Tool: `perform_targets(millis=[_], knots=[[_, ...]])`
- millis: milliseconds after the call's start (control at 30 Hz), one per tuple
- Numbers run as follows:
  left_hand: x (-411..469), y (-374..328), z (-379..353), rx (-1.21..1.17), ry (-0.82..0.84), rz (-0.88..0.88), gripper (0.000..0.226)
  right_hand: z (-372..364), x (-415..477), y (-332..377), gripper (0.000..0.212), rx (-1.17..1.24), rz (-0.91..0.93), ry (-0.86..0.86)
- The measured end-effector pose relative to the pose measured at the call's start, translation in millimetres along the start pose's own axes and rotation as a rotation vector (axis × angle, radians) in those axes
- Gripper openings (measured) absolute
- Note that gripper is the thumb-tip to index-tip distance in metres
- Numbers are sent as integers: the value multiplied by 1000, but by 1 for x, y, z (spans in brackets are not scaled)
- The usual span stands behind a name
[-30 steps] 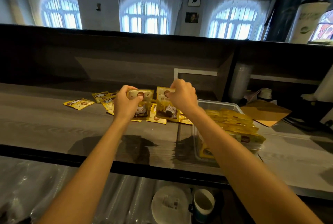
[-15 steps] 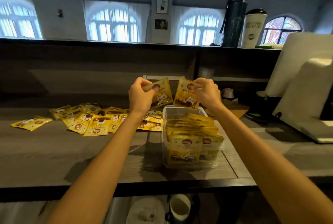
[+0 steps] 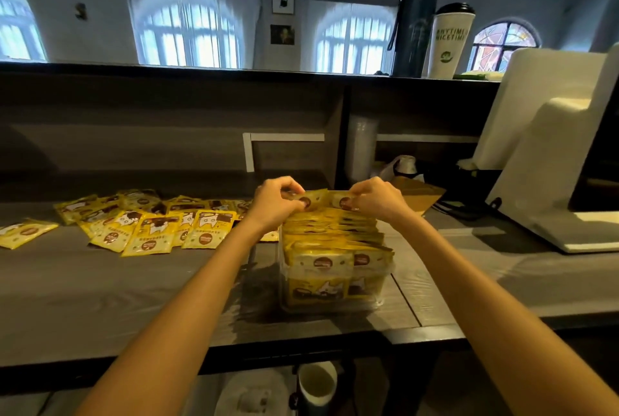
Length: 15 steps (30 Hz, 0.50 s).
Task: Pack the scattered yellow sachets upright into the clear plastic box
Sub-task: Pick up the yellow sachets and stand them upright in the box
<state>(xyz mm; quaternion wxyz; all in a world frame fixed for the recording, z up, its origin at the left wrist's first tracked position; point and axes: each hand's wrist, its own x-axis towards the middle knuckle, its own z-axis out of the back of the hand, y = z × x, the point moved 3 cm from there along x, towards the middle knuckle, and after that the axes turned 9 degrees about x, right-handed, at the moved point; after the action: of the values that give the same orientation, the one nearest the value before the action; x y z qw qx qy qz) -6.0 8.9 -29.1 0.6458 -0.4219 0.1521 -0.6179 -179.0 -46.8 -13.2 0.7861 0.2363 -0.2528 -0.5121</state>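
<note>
Two sachets are going in at the far end of the clear plastic box [image 3: 380, 300], which I am seeing near the front edge of the surface [image 3: 100, 298], already packed with upright yellow sachets [image 3: 335, 238]. The left hand [image 3: 274, 203] is pinching the first sachet [image 3: 313, 200] by its top edge with curled fingers [image 3: 291, 187]; the right hand [image 3: 376, 202] is pinching the second sachet [image 3: 342, 202], just beside it. Loose sachets [image 3: 150, 228] are lying flat left of the box.

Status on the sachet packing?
Left hand and right hand each pinch a sachet at far end of box. Box nearly full, packed upright. Loose pile left of box. Nothing blocking.
</note>
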Motion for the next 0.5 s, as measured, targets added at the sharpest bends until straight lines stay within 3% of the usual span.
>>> perform_targets(millis=[233,400,500], knots=[[1,1,-4,203,337,27,25,-6,-4,-4,27,148,1,114],[0,-1,-7,233,452,32,33,-8,-9,0,36,220,23,201],[-2,-1,-4,148,472,44,22,-7,-9,0,37,219,15,266]])
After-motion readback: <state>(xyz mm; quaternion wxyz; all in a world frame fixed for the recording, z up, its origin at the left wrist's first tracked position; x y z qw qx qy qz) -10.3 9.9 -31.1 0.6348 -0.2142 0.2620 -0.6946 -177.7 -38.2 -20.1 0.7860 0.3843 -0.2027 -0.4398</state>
